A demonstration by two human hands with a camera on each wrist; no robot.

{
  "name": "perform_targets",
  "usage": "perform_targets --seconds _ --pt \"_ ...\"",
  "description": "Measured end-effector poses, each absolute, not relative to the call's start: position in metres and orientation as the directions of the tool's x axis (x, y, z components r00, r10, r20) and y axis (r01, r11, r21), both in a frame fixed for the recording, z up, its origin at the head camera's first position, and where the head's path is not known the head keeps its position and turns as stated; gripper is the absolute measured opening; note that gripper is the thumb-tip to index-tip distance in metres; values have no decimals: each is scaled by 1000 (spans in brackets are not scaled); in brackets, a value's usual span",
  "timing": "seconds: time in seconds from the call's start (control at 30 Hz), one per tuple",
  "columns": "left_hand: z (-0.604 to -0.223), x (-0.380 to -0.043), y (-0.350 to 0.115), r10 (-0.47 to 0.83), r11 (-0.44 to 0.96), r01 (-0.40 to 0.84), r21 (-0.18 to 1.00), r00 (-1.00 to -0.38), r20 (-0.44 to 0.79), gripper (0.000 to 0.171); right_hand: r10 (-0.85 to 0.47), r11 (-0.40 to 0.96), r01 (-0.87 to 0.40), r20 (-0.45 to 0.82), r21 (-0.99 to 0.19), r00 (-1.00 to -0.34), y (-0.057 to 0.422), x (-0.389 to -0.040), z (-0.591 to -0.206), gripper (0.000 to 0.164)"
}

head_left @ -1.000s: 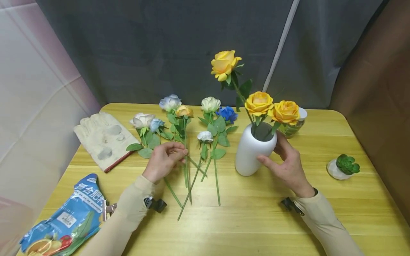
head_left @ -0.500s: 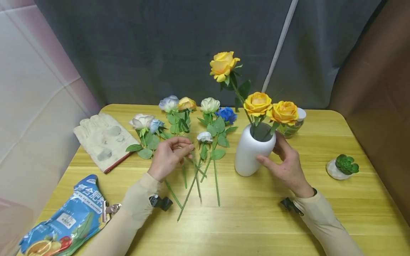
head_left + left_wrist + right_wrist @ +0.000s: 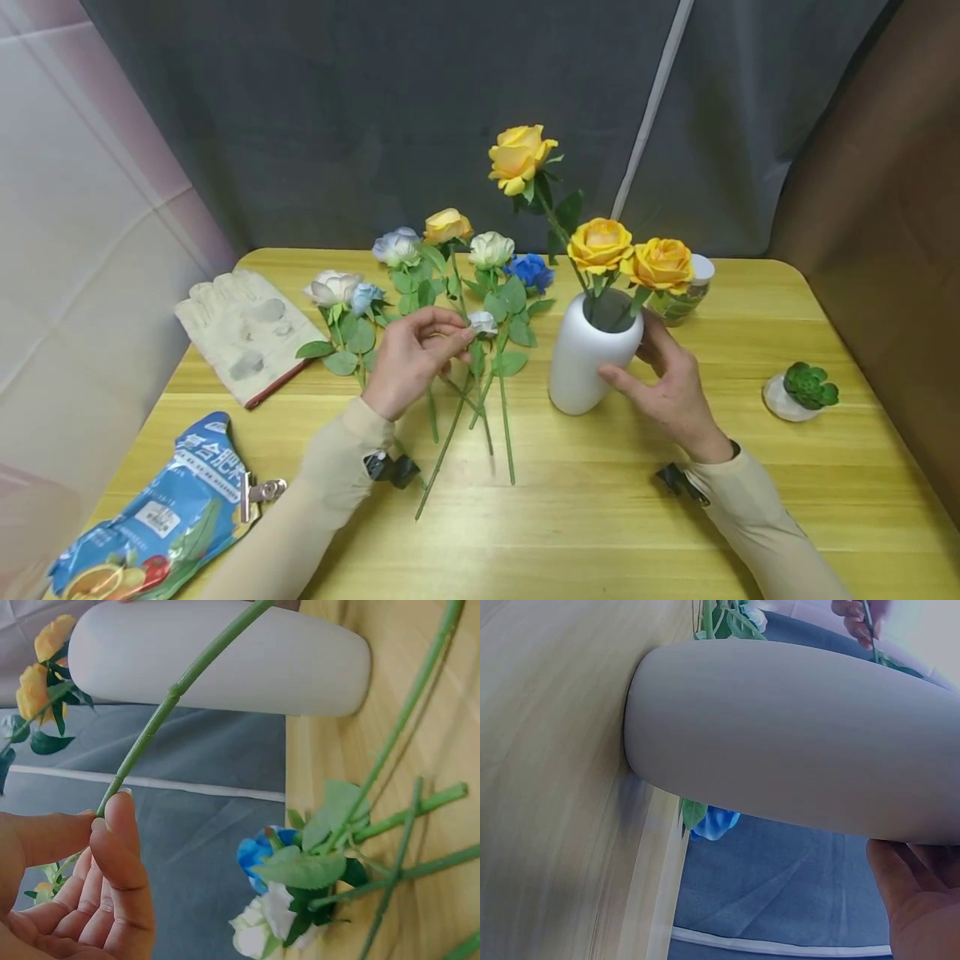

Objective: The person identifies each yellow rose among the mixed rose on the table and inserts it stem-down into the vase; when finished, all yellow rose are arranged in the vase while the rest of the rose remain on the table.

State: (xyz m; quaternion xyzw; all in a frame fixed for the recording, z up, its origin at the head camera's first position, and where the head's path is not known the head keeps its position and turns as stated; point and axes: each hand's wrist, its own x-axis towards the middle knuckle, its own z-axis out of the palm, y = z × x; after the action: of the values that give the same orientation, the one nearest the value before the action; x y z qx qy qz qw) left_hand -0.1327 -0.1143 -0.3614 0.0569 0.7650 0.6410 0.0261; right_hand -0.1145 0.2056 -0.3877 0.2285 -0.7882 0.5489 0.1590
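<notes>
My left hand [image 3: 420, 358] pinches the green stem [image 3: 161, 712] of a yellow rose [image 3: 447, 225] between thumb and index finger. The bloom is upright behind the hand, and the stem's lower end slants down over the other stems. My right hand [image 3: 671, 400] grips the white vase [image 3: 581, 367] from its right side, thumb in front and fingers behind. The vase stands on the wooden table, as the right wrist view shows at its base. Three yellow roses [image 3: 600, 244] stand in it, the tallest leaning left.
Several white and blue roses [image 3: 491, 250] lie on the table [image 3: 600, 525] with crossing stems. A work glove [image 3: 243, 333], a blue fertilizer bag [image 3: 161, 517] and a metal clip [image 3: 262, 492] are at left. Behind the vase stands a jar [image 3: 682, 300]; a potted succulent [image 3: 806, 392] sits at right.
The left hand has moved right and lifted the yellow rose, which now stands more upright and nearer the vase. The right hand has kept its hold on the vase.
</notes>
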Motion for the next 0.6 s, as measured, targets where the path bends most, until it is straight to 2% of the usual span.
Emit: perform_targets --seconds 0.23,0.6 --pt "-351 -132 -105 149 157 115 981 -985 92 26 -182 309 -520 487 -796 -854 207 -114 -389 83" --pt "-326 -131 -87 168 86 220 972 -965 204 20 -180 311 -524 492 -793 -852 206 -114 -389 82"
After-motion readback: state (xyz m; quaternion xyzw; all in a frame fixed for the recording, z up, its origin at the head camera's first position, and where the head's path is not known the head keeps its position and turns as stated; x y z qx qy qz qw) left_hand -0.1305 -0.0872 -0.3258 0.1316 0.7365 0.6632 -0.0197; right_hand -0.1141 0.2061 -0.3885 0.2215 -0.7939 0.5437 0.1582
